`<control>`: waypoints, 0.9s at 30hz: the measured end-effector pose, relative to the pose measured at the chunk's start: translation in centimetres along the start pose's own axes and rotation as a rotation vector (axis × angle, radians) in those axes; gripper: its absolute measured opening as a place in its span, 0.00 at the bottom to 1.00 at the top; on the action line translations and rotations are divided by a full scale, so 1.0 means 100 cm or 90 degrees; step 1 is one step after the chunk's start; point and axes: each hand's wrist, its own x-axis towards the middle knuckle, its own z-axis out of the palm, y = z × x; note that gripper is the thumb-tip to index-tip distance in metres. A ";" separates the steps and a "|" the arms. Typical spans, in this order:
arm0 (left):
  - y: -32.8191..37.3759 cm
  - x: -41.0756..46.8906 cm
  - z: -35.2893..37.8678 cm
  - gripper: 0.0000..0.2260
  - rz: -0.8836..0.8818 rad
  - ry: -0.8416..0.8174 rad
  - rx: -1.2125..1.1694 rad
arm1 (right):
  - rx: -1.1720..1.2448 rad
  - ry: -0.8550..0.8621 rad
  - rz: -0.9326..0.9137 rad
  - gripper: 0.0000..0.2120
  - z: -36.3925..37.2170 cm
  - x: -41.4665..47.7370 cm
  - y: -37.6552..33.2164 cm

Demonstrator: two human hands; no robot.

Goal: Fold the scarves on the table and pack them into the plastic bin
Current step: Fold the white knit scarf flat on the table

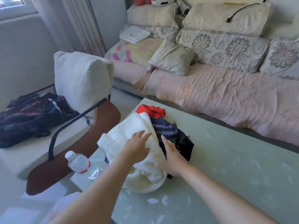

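Plainly, white scarf point(119, 139) lies under left fingers point(143, 136), beside right fingers point(166, 143)

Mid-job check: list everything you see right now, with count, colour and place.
white waffle-knit scarf: 1, white, top of the pile at the table's left edge
navy striped scarf: 1, navy with pale stripes, under the white one
red scarf: 1, red, far end of the pile
black scarf: 1, black, right side of the pile
clear plastic thing: 1, transparent, beneath the white scarf; maybe the bin
water bottle: 1, clear with white cap, left of the pile
table: 1, pale green glass, foreground
chair: 1, white cushion, brown armrest, left of the table
backpack: 1, dark, far left
sofa: 1, pink cover, behind the table
left hand: flat on the white scarf
right hand: at the white scarf's right edge
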 end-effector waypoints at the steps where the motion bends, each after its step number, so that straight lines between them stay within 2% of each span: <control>1: -0.003 0.004 0.011 0.30 0.007 0.004 0.019 | 0.034 0.030 -0.029 0.54 0.009 0.004 0.003; 6: -0.022 0.014 0.064 0.27 0.062 0.133 0.055 | 0.010 0.098 -0.096 0.53 0.049 0.030 0.026; 8: -0.025 0.018 0.073 0.31 0.095 0.166 0.053 | -0.052 0.121 -0.115 0.46 0.049 0.037 0.042; 10: -0.024 0.021 0.080 0.33 0.145 0.182 0.059 | -0.086 0.137 -0.130 0.33 0.043 0.035 0.054; 13: -0.022 0.020 0.090 0.29 0.226 0.230 0.082 | -0.091 0.226 -0.153 0.19 0.031 0.016 0.065; 15: -0.014 0.016 0.095 0.27 0.263 0.253 0.105 | -0.137 0.280 -0.166 0.14 0.021 -0.002 0.072; 18: 0.018 0.000 0.107 0.26 0.274 0.286 0.108 | -0.243 0.332 -0.161 0.18 0.008 -0.044 0.092; 21: 0.062 -0.021 0.124 0.24 0.310 0.293 0.061 | -0.292 0.363 -0.107 0.16 0.002 -0.099 0.118; 27: 0.147 -0.081 0.168 0.18 0.427 0.192 0.002 | -0.476 0.394 0.043 0.20 -0.012 -0.226 0.170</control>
